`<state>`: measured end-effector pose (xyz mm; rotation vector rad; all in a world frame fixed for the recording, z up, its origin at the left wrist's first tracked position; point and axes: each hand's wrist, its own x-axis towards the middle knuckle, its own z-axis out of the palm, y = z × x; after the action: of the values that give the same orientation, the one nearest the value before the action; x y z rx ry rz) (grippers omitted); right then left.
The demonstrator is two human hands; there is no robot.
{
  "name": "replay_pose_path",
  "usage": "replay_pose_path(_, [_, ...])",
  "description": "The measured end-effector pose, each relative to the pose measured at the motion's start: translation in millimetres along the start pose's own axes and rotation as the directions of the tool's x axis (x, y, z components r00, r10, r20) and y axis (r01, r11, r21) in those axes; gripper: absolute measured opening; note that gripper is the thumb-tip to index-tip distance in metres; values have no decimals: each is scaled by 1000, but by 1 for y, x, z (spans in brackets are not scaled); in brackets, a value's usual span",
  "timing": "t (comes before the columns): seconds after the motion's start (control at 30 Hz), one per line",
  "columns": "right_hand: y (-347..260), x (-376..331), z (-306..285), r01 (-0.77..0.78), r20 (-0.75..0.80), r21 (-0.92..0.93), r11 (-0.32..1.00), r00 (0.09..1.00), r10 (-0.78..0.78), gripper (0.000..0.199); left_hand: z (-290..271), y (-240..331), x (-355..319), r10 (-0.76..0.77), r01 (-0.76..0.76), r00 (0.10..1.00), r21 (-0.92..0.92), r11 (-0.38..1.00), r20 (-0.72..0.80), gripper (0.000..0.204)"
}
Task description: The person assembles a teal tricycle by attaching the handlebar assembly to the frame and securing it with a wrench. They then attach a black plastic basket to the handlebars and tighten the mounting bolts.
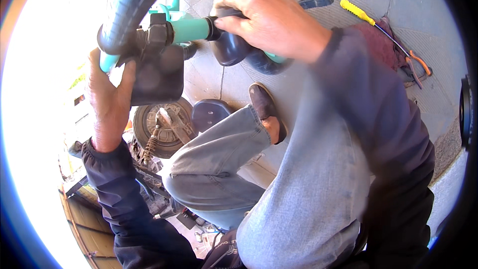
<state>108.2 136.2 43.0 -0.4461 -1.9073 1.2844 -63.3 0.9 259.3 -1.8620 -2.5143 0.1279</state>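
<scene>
While both hands steady a teal scooter frame (189,29), work looks mid-step at its handlebar end.
Left hand (110,100): raised, palm pressed to a black box-shaped housing (159,77) under the ribbed grip (130,5); fingers curled round its edge.
Right hand (269,20): clenched over the teal bar beside a dark rounded cover (229,50), wrist bent down.
Next move, by judgement: firm counter-hold.
Beyond right hand: yellow-handled screwdriver (357,12), orange pliers (418,65).
Below left hand: small wheel (162,127).
</scene>
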Motion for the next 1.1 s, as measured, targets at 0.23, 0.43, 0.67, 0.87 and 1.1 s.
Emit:
replay_pose_path(0.23, [-8,26,27,-79,184,74,994,981,64,49,2,16,-16,-99,100,995,49,994,-19,48])
replay_pose_path(0.43, [-13,18,44,-79,257,222,972,966,20,62,-16,16,-15,-118,155,967,-152,976,225,71])
replay_pose_path(0.67, [-18,7,61,-54,223,210,976,975,5,58,-21,8,32,53,301,846,-558,773,530,94])
replay_pose_path(0.87, [-19,-11,61,54,256,135,989,963,-88,48,9,40,58,100,166,625,-256,952,774,69])
replay_pose_path(1.1, [-23,-23,61,164,363,-130,978,925,-107,56,6,61,45,-82,42,549,71,997,832,56])
